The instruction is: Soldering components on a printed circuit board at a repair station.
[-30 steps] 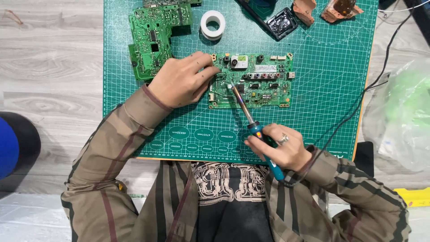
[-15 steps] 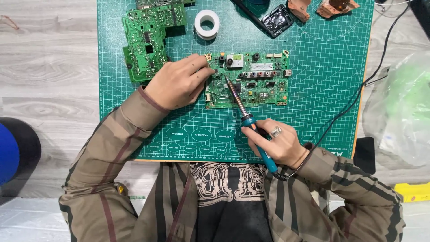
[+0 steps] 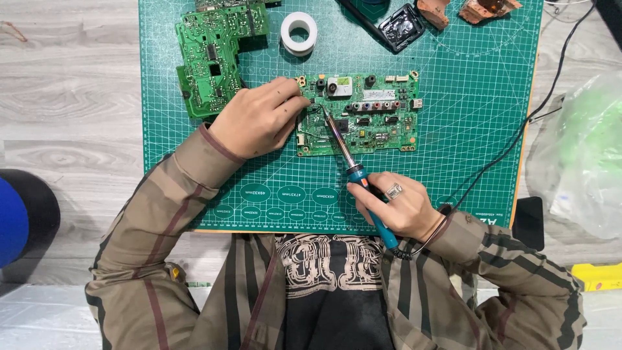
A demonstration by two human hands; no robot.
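Two hands work one green rectangular circuit board (image 3: 359,115): right hand (image 3: 395,207) grasps a blue-handled soldering iron (image 3: 353,172) slanting toward eleven o'clock, where left hand (image 3: 256,120) pinches thin solder wire (image 3: 316,110).

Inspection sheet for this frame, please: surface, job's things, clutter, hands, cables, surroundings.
Surface: green cutting mat on grey wood-look floor.
Job's things: circuit board flat on mat; soldering iron tip on its left part.
Clutter: second circuit board, solder reel, black tin, two brown pieces at top edge.
Hands: left hand at board's left edge; right hand grips iron.
Cables: black cord across mat's right side.
Surroundings: clear plastic bag, blue round object.
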